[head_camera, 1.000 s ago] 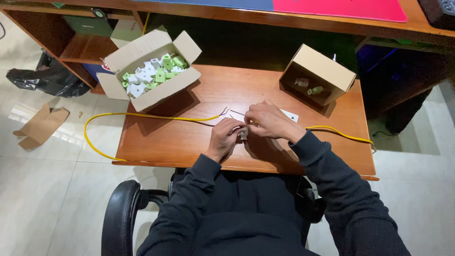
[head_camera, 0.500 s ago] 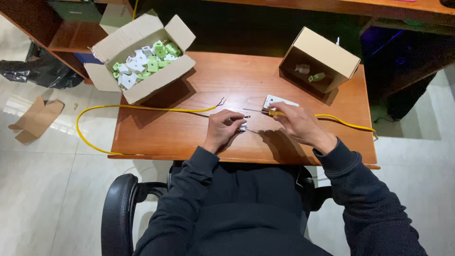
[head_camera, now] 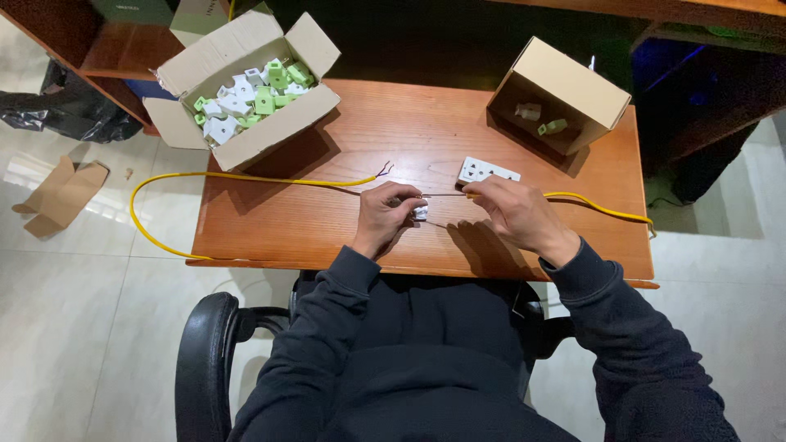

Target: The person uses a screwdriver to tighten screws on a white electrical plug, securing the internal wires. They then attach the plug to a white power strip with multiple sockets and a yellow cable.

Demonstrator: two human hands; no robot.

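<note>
**Two hands at a wire on a small wooden desk**

A reddish-brown wooden desk stands on a pale tiled floor, with a black office chair pulled up to its near edge. The person's left hand is closed around a small white plug-like part near the middle of the desk. The right hand is pinched shut on the end of a thin yellow cable, whose bare wires reach across to the white part. That cable runs off over the right edge. A second yellow cable lies to the left, its stripped end on the desk and its loop hanging past the left edge.

Just behind the right hand lies a white socket plate. An open cardboard box of white and green parts fills the far left corner; a smaller open cardboard box sits at the far right. Bare wood lies between the boxes and along the near left. A flattened piece of cardboard lies on the tiles.
</note>
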